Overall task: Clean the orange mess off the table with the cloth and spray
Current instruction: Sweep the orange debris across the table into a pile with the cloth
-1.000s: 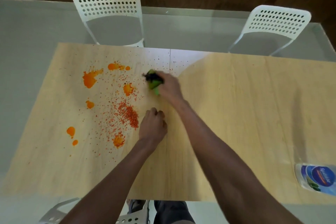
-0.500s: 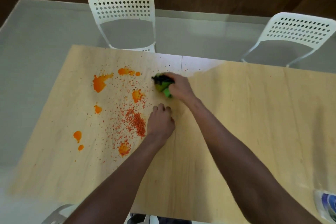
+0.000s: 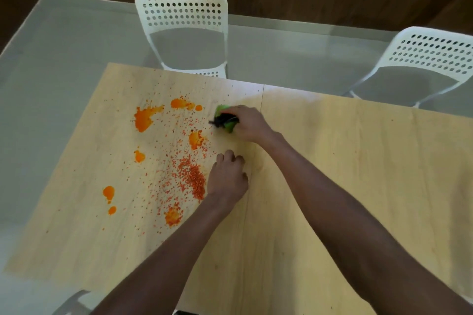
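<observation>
Orange blots [image 3: 143, 119] and a spread of red-orange crumbs [image 3: 194, 179] cover the left half of the light wooden table [image 3: 332, 186]. My right hand [image 3: 249, 123] is closed around a small green spray bottle [image 3: 225, 120] with a black nozzle that points left at the mess, just right of the upper blots. My left hand [image 3: 227, 178] rests on the table as a fist at the right edge of the thickest crumb pile, with nothing visible in it. No cloth is in view.
Two white perforated chairs stand beyond the table's far edge, one behind the mess [image 3: 183, 30] and one at the far right [image 3: 422, 64]. Grey floor surrounds the table. A seam runs down the tabletop beside my left hand.
The view has swung left, so the blue-labelled pack at the table's near right corner has left the frame. Both hands stay about where they were beside the mess.
</observation>
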